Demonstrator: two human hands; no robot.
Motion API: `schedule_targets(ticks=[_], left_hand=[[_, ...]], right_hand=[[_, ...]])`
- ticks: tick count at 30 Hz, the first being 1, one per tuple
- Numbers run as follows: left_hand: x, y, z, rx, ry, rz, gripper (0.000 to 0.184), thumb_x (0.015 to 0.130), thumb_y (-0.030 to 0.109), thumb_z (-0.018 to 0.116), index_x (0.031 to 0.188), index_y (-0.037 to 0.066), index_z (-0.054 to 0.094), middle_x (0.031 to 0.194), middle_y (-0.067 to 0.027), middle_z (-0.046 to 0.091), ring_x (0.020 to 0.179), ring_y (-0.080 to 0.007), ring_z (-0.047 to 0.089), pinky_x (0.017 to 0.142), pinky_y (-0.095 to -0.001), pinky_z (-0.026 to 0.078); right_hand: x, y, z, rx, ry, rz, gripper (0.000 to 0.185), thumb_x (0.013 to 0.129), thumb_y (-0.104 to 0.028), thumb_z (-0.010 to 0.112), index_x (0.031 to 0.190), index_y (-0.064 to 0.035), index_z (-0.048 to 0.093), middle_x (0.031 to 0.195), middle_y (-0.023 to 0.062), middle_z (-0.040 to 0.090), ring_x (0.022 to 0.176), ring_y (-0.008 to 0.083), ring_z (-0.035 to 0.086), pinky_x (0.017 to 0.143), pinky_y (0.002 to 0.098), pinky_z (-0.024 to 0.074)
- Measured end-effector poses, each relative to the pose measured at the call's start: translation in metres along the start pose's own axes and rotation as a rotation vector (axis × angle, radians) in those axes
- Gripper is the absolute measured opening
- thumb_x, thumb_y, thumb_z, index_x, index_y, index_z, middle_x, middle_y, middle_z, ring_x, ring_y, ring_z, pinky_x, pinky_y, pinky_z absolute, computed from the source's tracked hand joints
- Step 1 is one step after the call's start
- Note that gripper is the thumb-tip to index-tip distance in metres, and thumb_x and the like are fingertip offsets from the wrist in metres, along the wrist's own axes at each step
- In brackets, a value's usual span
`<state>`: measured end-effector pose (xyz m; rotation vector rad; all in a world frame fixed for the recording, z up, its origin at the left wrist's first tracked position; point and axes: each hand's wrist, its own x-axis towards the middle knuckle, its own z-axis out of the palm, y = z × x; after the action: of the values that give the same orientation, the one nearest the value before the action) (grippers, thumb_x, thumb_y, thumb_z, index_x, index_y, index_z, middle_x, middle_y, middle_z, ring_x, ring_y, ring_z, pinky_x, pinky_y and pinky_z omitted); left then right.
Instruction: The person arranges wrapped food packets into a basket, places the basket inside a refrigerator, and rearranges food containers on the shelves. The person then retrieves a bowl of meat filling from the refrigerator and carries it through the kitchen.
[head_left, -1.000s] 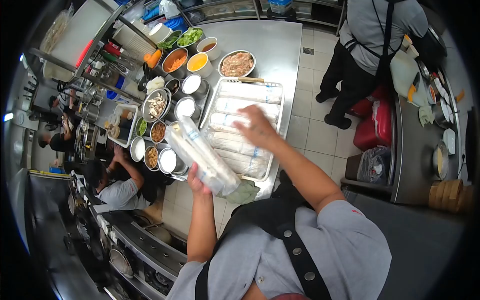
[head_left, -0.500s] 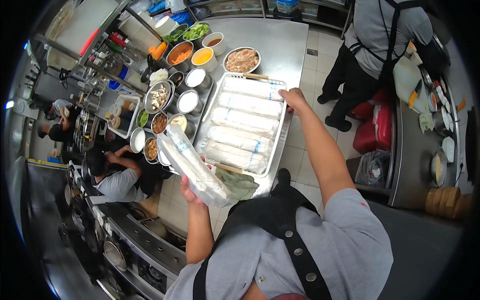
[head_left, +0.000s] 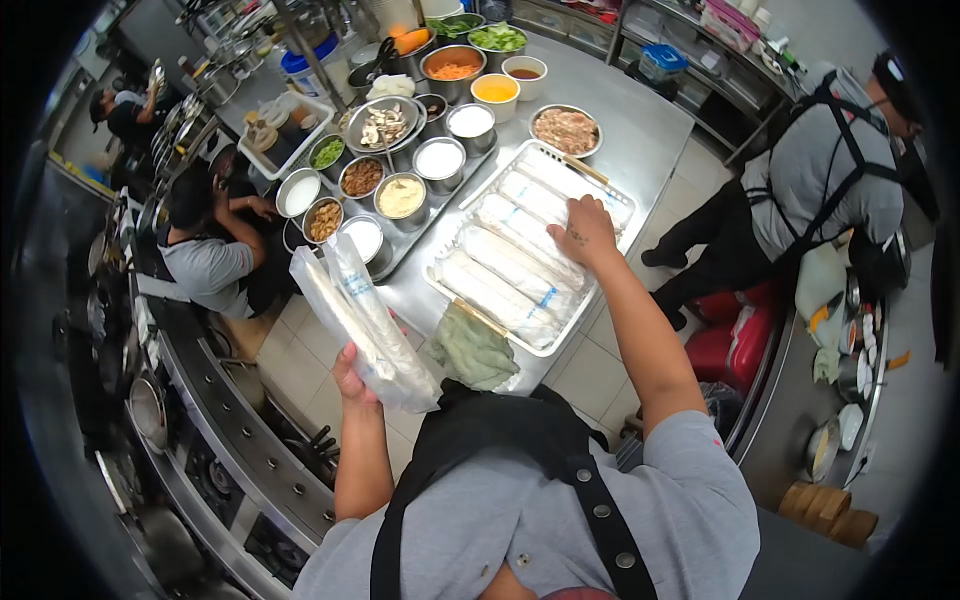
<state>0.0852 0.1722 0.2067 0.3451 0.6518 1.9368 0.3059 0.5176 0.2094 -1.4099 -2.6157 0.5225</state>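
Long white wrapped packages (head_left: 365, 318) with blue print rest in my left hand (head_left: 357, 375), whose fingers wrap round their underside in front of my body. Several similar packages (head_left: 520, 245) lie side by side in a white plastic tray (head_left: 437, 268). My right hand (head_left: 585, 230) reaches over the tray's right part and touches the packages there, its fingers curled down. Whether it grips one cannot be made out. A grey-green cloth (head_left: 472, 347) lies at the table's near edge, between the held packages and the tray.
The steel table (head_left: 640, 110) bears a bowl of raw meat (head_left: 566, 130), shredded carrot (head_left: 453, 68), mushrooms (head_left: 384, 126) and several tubs. A person (head_left: 830, 170) stands at the right counter; another (head_left: 210, 240) is at left. A stove (head_left: 215, 470) stands at lower left.
My right hand has moved from the tray's far right edge in onto the packages. My left hand still holds its packages. The view has shifted, and the person at right has turned.
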Motion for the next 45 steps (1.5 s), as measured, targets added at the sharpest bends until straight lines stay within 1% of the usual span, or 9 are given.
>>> schedule_targets(ticks=[8,11,14,20,23,26,32,38,45], left_hand=[[-0.03,0.008,-0.027,-0.03,0.062,0.072,0.087,0.078,0.035,0.069,0.143,-0.001,0.023,0.129,-0.0243,0.047,0.107,-0.0393,0.059,0.08,-0.049,0.058],[-0.033,0.011,-0.031,-0.081,0.076,0.083,0.087,0.074,0.031,0.072,0.141,-0.003,0.027,0.127,-0.0256,0.05,0.107,-0.0419,0.059,0.087,-0.0517,0.054],[-0.032,0.013,-0.034,-0.091,0.106,0.103,0.087,0.074,0.031,0.072,0.141,-0.002,0.027,0.127,-0.0254,0.05,0.106,-0.0417,0.059,0.086,-0.0516,0.054],[-0.028,0.016,-0.034,-0.066,0.095,0.136,0.087,0.074,0.032,0.071,0.141,-0.002,0.028,0.126,-0.0249,0.05,0.105,-0.0408,0.06,0.086,-0.0508,0.055],[-0.03,0.019,-0.03,-0.076,0.118,0.129,0.086,0.074,0.032,0.071,0.141,-0.002,0.028,0.125,-0.0248,0.051,0.105,-0.0407,0.06,0.085,-0.0507,0.055],[-0.033,0.02,-0.031,-0.011,0.1,0.131,0.087,0.076,0.035,0.069,0.142,-0.002,0.026,0.13,-0.0244,0.047,0.108,-0.0378,0.058,0.083,-0.0497,0.056],[-0.042,0.02,-0.034,-0.03,0.114,0.153,0.087,0.076,0.035,0.069,0.143,-0.001,0.026,0.131,-0.0242,0.047,0.108,-0.0377,0.059,0.085,-0.0498,0.055],[-0.054,0.025,-0.041,-0.045,0.139,0.169,0.085,0.075,0.032,0.07,0.141,-0.003,0.028,0.127,-0.0244,0.05,0.108,-0.0407,0.058,0.088,-0.0508,0.054],[-0.063,0.028,-0.056,-0.044,0.152,0.194,0.089,0.078,0.034,0.069,0.144,-0.002,0.022,0.135,-0.0248,0.043,0.111,-0.0393,0.056,0.084,-0.052,0.055]], right_hand=[[0.026,0.006,0.002,-0.04,-0.145,0.003,0.061,0.073,-0.043,0.069,0.111,0.0041,0.058,0.12,0.0245,0.055,0.115,0.0375,0.049,0.099,0.0406,0.0422],[0.023,0.002,0.004,0.059,-0.15,0.046,0.065,0.073,-0.041,0.069,0.117,0.0047,0.054,0.121,0.0256,0.055,0.116,0.0383,0.05,0.099,0.0414,0.0415],[0.021,-0.003,0.001,0.052,-0.207,0.107,0.065,0.076,-0.038,0.068,0.121,0.0054,0.05,0.121,0.0254,0.056,0.116,0.0383,0.051,0.101,0.0416,0.04],[0.016,0.016,0.034,0.071,-0.032,-0.001,0.063,0.084,-0.036,0.063,0.13,0.0033,0.045,0.126,0.0251,0.053,0.119,0.0369,0.05,0.101,0.0406,0.0386],[0.011,0.011,0.021,0.09,-0.057,0.004,0.064,0.084,-0.037,0.062,0.129,0.0057,0.047,0.127,0.0263,0.053,0.123,0.0376,0.047,0.103,0.0407,0.0378],[0.02,0.02,0.008,0.342,-0.156,0.077,0.065,0.085,-0.039,0.062,0.129,0.0057,0.048,0.128,0.026,0.053,0.124,0.0372,0.047,0.104,0.0409,0.0372],[0.029,0.031,0.029,0.168,-0.063,-0.082,0.062,0.084,-0.04,0.063,0.127,0.0032,0.051,0.127,0.025,0.054,0.121,0.0378,0.048,0.103,0.0392,0.0377],[-0.002,0.005,0.018,-0.05,0.232,-0.2,0.047,0.081,-0.031,0.07,0.117,-0.0027,0.059,0.114,0.0167,0.056,0.11,0.0331,0.051,0.093,0.0438,0.0409],[-0.004,-0.003,0.026,0.003,0.271,-0.136,0.041,0.08,-0.024,0.068,0.117,-0.0081,0.059,0.11,0.0158,0.055,0.106,0.0334,0.051,0.089,0.0442,0.0422]])
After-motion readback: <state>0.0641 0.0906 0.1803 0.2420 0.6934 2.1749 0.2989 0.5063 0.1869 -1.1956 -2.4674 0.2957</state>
